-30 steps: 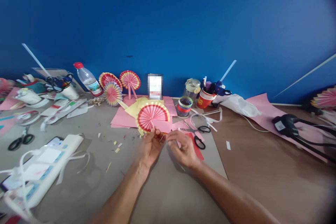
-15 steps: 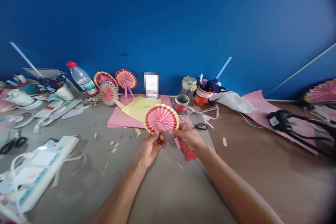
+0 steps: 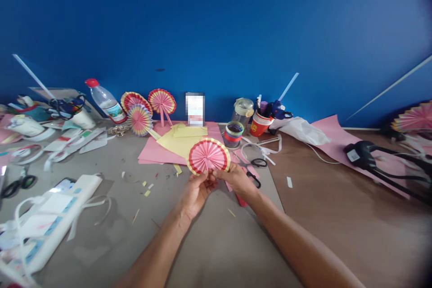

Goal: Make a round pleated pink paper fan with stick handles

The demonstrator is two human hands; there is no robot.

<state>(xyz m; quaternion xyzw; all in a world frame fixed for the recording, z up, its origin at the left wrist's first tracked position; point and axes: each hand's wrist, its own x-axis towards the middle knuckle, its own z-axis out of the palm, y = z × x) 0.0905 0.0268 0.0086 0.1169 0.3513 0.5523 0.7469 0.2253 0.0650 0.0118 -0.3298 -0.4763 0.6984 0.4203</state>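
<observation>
Head view: left hand (image 3: 197,192) and right hand (image 3: 238,180), fingers nearly together, pinch lower edge of pleated paper fan (image 3: 208,153), standing just beyond thumbs. Likely light, springy, easily creased; best gripped where pleats converge.

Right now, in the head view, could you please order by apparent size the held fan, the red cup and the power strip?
1. power strip, perhaps enlarged by nearness
2. held fan
3. red cup
</observation>
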